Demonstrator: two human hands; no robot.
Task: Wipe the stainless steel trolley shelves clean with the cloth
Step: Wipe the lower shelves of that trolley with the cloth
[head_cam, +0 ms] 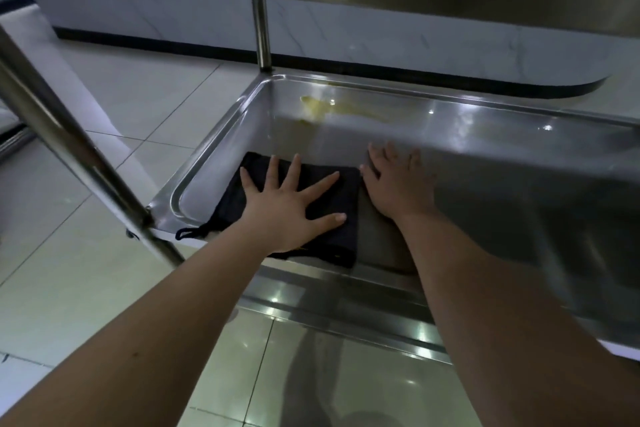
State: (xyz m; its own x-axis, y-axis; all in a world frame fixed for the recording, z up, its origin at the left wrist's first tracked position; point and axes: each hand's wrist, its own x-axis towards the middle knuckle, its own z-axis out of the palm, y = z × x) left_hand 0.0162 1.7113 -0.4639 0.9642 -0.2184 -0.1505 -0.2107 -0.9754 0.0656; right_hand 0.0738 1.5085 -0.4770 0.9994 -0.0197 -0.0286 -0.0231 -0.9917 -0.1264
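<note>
The left hand (291, 204) lies palm down with fingers straight and fanned wide, pressing on a dark navy folded cloth (346, 194); the fingertips point away towards the far rim. The right hand (398, 184) is likewise flat and spread, holding nothing, resting on bare metal just beside the cloth's right edge. The cloth sits in the near-left part of the lower stainless steel trolley shelf (485, 166), a shallow tray with a raised rim whose long axis runs left to right. Folded to a rough rectangle, the cloth has its edges about square with the rim; which side is longer I cannot tell. A thin dark cord loop (188, 232) trails from its near-left corner over the rim. A yellowish smear (318, 107) marks the shelf near the far-left round steel post (261, 31). Pale floor tiles (104, 288) surround the trolley.
</note>
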